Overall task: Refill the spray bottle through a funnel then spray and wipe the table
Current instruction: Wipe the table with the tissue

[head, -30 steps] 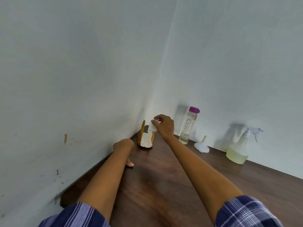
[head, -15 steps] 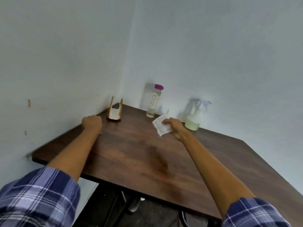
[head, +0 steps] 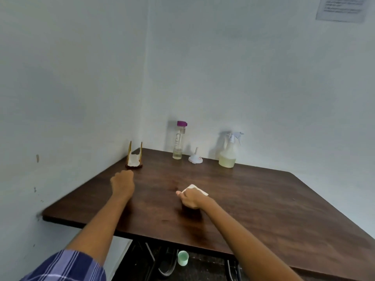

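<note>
My right hand [head: 191, 198] presses a white napkin [head: 195, 188] flat against the dark wooden table [head: 253, 199] near its middle. My left hand [head: 122, 182] is curled into a fist and rests on the table just in front of the wooden napkin holder [head: 134, 156]. Against the back wall stand a clear bottle with a purple cap [head: 179, 139], a white funnel [head: 195, 158] lying mouth down, and the spray bottle [head: 228, 151] holding pale yellow liquid.
The table sits in a corner with walls on the left and behind. Under its front edge I see table legs and a small green cup [head: 183, 258] on the floor. A paper notice [head: 341, 9] hangs on the wall at top right.
My right hand pulled a napkin out of the holder, carried it back toward me and set it down on the table. My view has drawn back, showing more of the table.
</note>
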### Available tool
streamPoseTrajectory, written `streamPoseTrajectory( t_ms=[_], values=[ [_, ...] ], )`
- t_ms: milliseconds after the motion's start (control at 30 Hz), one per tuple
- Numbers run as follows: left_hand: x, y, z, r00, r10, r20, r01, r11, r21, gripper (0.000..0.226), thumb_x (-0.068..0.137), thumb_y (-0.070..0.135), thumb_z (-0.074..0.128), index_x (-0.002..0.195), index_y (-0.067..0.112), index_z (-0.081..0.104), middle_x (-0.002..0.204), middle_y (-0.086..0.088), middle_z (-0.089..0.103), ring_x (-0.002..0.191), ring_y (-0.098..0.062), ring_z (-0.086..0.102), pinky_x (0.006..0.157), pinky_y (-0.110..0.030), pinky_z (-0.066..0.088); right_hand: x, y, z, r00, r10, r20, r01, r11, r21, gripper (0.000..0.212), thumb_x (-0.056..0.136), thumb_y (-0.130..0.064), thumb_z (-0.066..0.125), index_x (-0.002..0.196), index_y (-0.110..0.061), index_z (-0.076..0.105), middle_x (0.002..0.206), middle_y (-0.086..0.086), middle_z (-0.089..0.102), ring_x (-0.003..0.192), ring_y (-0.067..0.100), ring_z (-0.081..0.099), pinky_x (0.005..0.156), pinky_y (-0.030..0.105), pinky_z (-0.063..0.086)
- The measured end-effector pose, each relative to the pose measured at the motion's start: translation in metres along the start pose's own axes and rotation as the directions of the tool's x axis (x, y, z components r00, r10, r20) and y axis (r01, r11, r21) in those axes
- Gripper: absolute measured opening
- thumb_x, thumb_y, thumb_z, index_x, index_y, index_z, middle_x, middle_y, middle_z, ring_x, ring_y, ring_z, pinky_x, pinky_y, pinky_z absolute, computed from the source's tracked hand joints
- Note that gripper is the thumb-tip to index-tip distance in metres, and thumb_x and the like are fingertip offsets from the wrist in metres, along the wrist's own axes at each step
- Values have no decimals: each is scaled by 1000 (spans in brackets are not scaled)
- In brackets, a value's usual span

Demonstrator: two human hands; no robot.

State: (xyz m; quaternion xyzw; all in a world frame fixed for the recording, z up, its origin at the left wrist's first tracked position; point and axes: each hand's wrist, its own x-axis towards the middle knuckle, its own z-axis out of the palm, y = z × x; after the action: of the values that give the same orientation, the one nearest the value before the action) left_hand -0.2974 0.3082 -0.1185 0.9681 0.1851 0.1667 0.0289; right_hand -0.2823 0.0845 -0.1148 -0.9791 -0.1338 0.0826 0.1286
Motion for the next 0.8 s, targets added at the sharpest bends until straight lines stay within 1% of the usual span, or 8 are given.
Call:
streamPoseTrajectory(
  t_ms=[100,167,267,367,500,533,600,800],
  values=[
    [5,-11,7,1000,-1,-11,0,996,-90,21,98,27,45,101,13,61,105,-5,64,97,-21,61,77,-30,46,-2,-43,4,995,-92,49,91,996,23,46,104,-21,19,142,-2,36,144,24,41,131,37,42,110,37,31],
    [7,-15,14,999,-9,-31,4,991,-136,26,99,28,41,99,12,61,103,-6,64,96,-20,61,74,-29,44,6,-73,11,990,-123,73,113,985,129,43,103,-16,22,137,4,40,140,27,44,128,39,44,108,41,33],
    [17,-23,26,995,-42,-86,19,967,-256,30,101,27,35,89,13,59,97,-7,64,86,-20,59,69,-29,43,15,-104,23,994,-72,84,48,964,263,39,100,-12,31,131,9,44,139,29,43,129,41,40,108,46,31],
    [29,-25,35,992,-71,-106,35,950,-311,30,100,25,34,84,15,56,94,-8,65,81,-20,58,71,-32,48,24,-108,22,982,-161,96,140,971,195,43,102,-13,27,137,9,38,144,29,34,134,40,32,111,45,25],
    [33,6,35,999,14,-39,-22,980,-199,22,98,21,38,97,17,60,104,-3,65,93,-18,60,73,-29,47,50,-85,1,979,-190,78,186,981,59,42,102,-14,25,140,1,38,145,19,42,131,31,44,107,37,37],
    [33,18,34,999,43,-23,-47,983,-178,21,98,21,39,99,17,60,106,-3,64,96,-19,59,74,-29,47,55,-77,-2,984,-151,98,148,988,35,42,102,-14,27,139,-3,41,143,15,45,129,29,47,101,35,42],
    [31,38,35,998,66,13,-63,989,-135,20,97,18,41,102,15,60,108,-5,63,100,-21,58,77,-31,47,70,-54,-8,997,-40,65,32,993,118,38,100,-16,33,133,-4,49,137,17,51,125,33,50,87,34,46],
    [32,69,34,998,-20,52,21,1000,-9,20,96,13,41,98,9,60,105,-9,63,103,-25,56,79,-32,46,64,66,-45,996,42,-72,-44,999,-19,43,102,-10,20,140,-5,39,142,21,44,130,35,44,105,43,36]
  ],
)
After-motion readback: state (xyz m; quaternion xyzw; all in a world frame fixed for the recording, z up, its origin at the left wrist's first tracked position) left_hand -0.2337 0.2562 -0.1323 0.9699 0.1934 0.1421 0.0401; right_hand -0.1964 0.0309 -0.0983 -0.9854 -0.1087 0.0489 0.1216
